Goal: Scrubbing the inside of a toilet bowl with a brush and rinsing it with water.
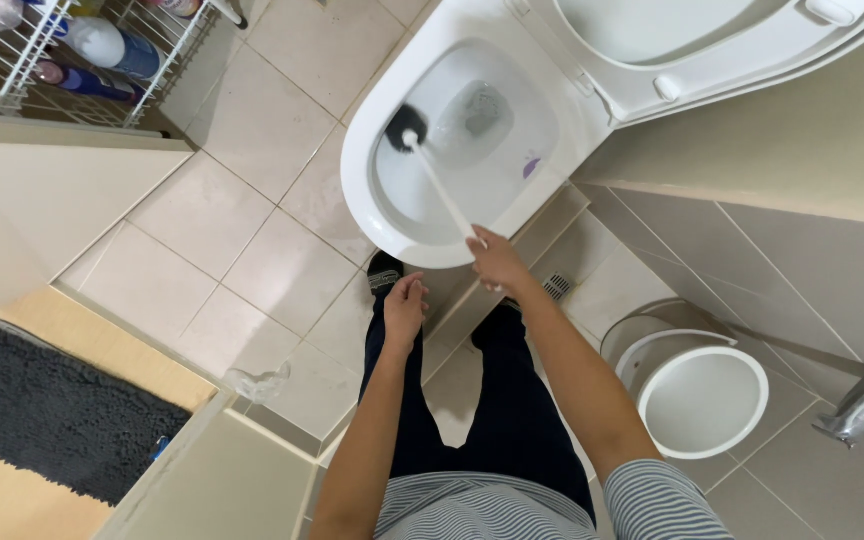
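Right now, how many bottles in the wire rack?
2 visible: a white-and-blue bottle at the rack's middle and a purple bottle lying just below it. The frame edge cuts the rack, so more may be hidden.

The toilet bowl [372, 170] and its raised seat [712, 40] were noted as white, with a small purple mark inside the bowl. The toilet brush [407, 128] was recorded with a black head and a white handle. The floor tiles [202, 210] were found pale grey-beige. A dark charcoal shaggy mat [52, 415] was observed on tan flooring. The bucket [697, 385] was seen as white. Dark navy trousers [497, 420] and a grey-and-white striped shirt [552, 505] were noted.
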